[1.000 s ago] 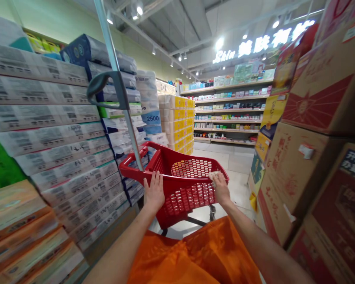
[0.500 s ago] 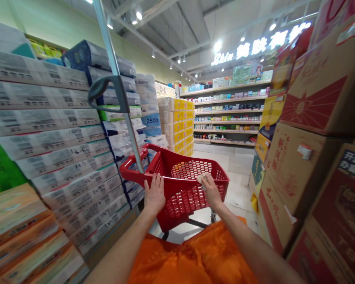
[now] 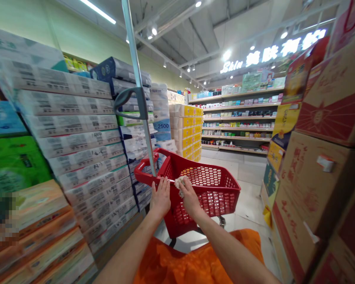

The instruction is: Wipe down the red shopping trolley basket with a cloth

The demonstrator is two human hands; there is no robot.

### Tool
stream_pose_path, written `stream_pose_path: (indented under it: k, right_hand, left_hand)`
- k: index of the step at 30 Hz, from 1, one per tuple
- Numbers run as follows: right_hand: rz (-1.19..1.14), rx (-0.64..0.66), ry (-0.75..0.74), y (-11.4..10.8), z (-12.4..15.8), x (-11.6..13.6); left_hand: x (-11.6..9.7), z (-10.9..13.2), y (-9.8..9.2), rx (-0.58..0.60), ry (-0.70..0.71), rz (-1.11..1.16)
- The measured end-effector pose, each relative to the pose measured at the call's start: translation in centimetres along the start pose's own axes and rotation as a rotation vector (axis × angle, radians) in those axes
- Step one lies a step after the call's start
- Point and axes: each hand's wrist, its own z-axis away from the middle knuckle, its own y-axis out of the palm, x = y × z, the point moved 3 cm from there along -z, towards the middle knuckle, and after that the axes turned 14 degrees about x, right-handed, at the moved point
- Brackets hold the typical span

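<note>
A red plastic shopping cart [image 3: 207, 189] with a honeycomb-pattern basket stands in front of me. My left hand [image 3: 161, 197] lies with fingers stretched out on the near rim, close to the handle end. Just to its right, my right hand [image 3: 189, 196] presses a crumpled pale cloth [image 3: 181, 184] against the same rim, fingers bent over it. A tall metal pole [image 3: 137, 71] with a grey loop grip [image 3: 131, 103] rises from the handle end of the cart.
Stacked packs of tissue paper [image 3: 85, 138] form a wall at left, with yellow-and-white packs [image 3: 186, 130] beyond. Cardboard cartons [image 3: 301, 177] tower at right. Shelves of small goods [image 3: 236, 114] line the back, across a pale tiled floor [image 3: 248, 173].
My right hand has slid the cloth left along the cart's rim, toward my left hand. The left hand stays on the rim. The view has turned slightly left.
</note>
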Motion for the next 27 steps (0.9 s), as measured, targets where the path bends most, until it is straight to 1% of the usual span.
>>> stream_pose_path:
  k: [1, 2, 4, 5, 7, 8, 9, 11, 14, 15, 16, 17, 19, 21, 23, 25, 27]
  right_hand:
    - [-0.007, -0.014, -0.012, 0.2, -0.2, 0.4]
    - [-0.014, -0.037, 0.006, 0.1, -0.2, 0.2]
    - [-0.022, -0.086, 0.087, -0.6, 0.4, -1.4]
    - [-0.025, -0.100, 0.132, -1.0, 0.7, -2.3]
    - [-0.032, -0.096, 0.194, -1.3, 0.7, -3.1]
    - [-0.039, -0.079, 0.195, -1.2, 0.3, -2.7]
    - [-0.046, -0.057, 0.176, -0.8, -0.4, -1.6]
    - [-0.054, -0.017, 0.103, 0.4, -2.4, 1.8]
    - [-0.024, 0.024, -0.030, 1.8, -5.4, 7.3]
    - [-0.008, 0.030, -0.076, 1.9, -5.9, 8.4]
    - [0.007, 0.033, -0.122, 1.8, -6.1, 8.9]
    - [0.018, 0.033, -0.156, 1.6, -5.9, 8.8]
    - [0.031, 0.025, -0.156, 0.9, -4.8, 7.2]
    - [0.036, 0.013, -0.073, 0.3, -3.6, 4.9]
    - [0.028, -0.012, 0.008, 0.1, -3.1, 3.8]
    - [0.010, -0.027, -0.017, 0.3, -3.7, 4.8]
    - [0.003, -0.026, -0.106, 0.7, -4.9, 6.8]
  left_hand:
    - [0.5, 0.2, -0.1, -0.043, -0.001, 0.013]
    - [1.2, 0.4, -0.3, -0.094, -0.016, 0.028]
    - [2.8, 0.7, -0.6, -0.188, -0.108, 0.069]
    - [3.7, 0.7, -0.7, -0.212, -0.171, 0.091]
    - [5.2, 0.6, -0.9, -0.190, -0.263, 0.123]
    - [5.7, 0.4, -0.9, -0.153, -0.279, 0.127]
    - [6.1, 0.3, -0.9, -0.114, -0.274, 0.120]
    - [6.4, 0.1, -0.9, -0.060, -0.241, 0.088]
    - [6.5, 0.3, -1.0, -0.042, -0.212, 0.038]
    - [6.5, 0.4, -1.1, -0.036, -0.202, 0.028]
    - [6.4, 0.5, -1.1, -0.031, -0.195, 0.023]
    - [6.4, 0.7, -1.1, -0.029, -0.188, 0.023]
    - [6.3, 0.8, -1.3, -0.031, -0.183, 0.031]
    - [6.2, 0.8, -1.3, -0.042, -0.180, 0.043]
    - [6.0, 0.8, -1.3, -0.054, -0.184, 0.052]
    - [5.8, 0.7, -1.3, -0.060, -0.188, 0.053]
    - [5.7, 0.7, -1.2, -0.053, -0.188, 0.043]
